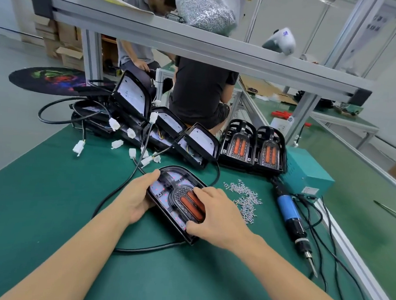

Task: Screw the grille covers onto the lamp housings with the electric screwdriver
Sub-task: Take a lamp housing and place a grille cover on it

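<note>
A black lamp housing [167, 182] lies flat on the green mat [50, 198], with a grille cover [187, 195] holding two orange strips seated in it. My left hand [135, 197] grips the housing's left edge, thumb on its top rim. Fingers of my right hand [216, 216] hold the grille cover against the housing. The blue and black electric screwdriver [290, 213] lies on the mat to the right, out of my hands, tip pointing toward me. A loose heap of small silver screws [245, 196] sits between the housing and the screwdriver.
Several open housings [131, 94] with cables and white connectors are piled at the back left. Two stacks of grille covers [253, 146] stand at the back, beside a teal power box [307, 170]. An aluminium frame rail [199, 43] crosses overhead. Two people sit behind the bench.
</note>
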The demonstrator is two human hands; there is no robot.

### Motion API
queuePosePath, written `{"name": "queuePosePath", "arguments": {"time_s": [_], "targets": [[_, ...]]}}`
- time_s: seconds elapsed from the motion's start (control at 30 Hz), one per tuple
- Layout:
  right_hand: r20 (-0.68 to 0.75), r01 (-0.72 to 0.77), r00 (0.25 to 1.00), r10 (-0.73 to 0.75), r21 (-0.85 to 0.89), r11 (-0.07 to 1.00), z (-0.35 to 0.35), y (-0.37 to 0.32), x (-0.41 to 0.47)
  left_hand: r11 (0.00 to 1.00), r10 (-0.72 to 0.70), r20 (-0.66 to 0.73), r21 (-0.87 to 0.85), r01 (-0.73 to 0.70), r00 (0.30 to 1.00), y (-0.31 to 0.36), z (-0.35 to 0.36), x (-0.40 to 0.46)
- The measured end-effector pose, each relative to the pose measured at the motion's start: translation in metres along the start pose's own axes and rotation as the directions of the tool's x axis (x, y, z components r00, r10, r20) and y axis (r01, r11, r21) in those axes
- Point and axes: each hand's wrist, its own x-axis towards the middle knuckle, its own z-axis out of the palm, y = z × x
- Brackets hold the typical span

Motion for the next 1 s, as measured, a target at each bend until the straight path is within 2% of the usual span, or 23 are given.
{"name": "queuePosePath", "arguments": {"time_s": [0.13,0.23,0.33,0.4,0.47,0.53,0.6,0.67,0.73,0.8,0.87,0.93,1.0], "targets": [[-0.002,0.019,1.0,-0.019,0.04,0.999,0.007,0.005,-0.003,0.998,0.007,-0.024,0.059,-0.006,1.0,0.0,-0.002,0.003],[-0.029,0.046,0.999,-0.044,0.085,0.995,0.01,0.008,-0.006,0.996,0.016,-0.109,0.088,-0.006,0.994,0.001,0.0,0.008],[-0.059,0.102,0.993,-0.1,0.034,0.994,0.014,0.006,-0.008,0.934,0.161,-0.208,0.348,-0.081,0.965,0.002,0.001,0.012],[-0.09,0.123,0.989,-0.12,0.022,0.992,0.016,0.004,-0.011,0.879,0.257,-0.204,0.455,-0.141,0.945,0.0,0.001,0.013],[-0.156,0.124,0.982,-0.11,0.083,0.989,0.014,0.007,-0.016,0.827,0.308,-0.181,0.536,-0.169,0.934,-0.002,0.0,0.015],[-0.223,0.051,0.975,-0.012,0.172,0.984,0.006,0.02,-0.024,0.751,0.351,-0.147,0.634,-0.184,0.925,-0.003,0.0,0.014],[-0.269,-0.094,0.951,0.149,0.205,0.974,-0.005,0.046,-0.034,0.667,0.385,-0.107,0.718,-0.197,0.917,-0.002,0.0,0.013],[-0.287,-0.276,0.903,0.32,0.181,0.944,-0.017,0.08,-0.044,0.591,0.4,-0.068,0.782,-0.2,0.914,0.001,0.002,0.01],[-0.265,-0.453,0.838,0.478,0.15,0.879,-0.028,0.112,-0.053,0.445,0.469,-0.053,0.877,-0.184,0.882,0.008,0.007,0.006],[-0.238,-0.575,0.776,0.584,0.11,0.81,-0.035,0.14,-0.058,0.229,0.594,0.022,0.954,-0.196,0.804,0.017,0.021,-0.001],[-0.203,-0.647,0.735,0.647,0.073,0.759,-0.037,0.158,-0.058,0.084,0.684,0.204,0.932,-0.353,0.701,0.024,0.05,-0.015],[-0.148,-0.693,0.709,0.69,0.038,0.72,-0.033,0.167,-0.056,-0.026,0.677,0.413,0.841,-0.541,0.609,0.022,0.086,-0.034],[-0.097,-0.717,0.69,0.717,0.043,0.695,-0.026,0.172,-0.052,-0.113,0.559,0.591,0.749,-0.652,0.582,0.005,0.121,-0.048]]}}
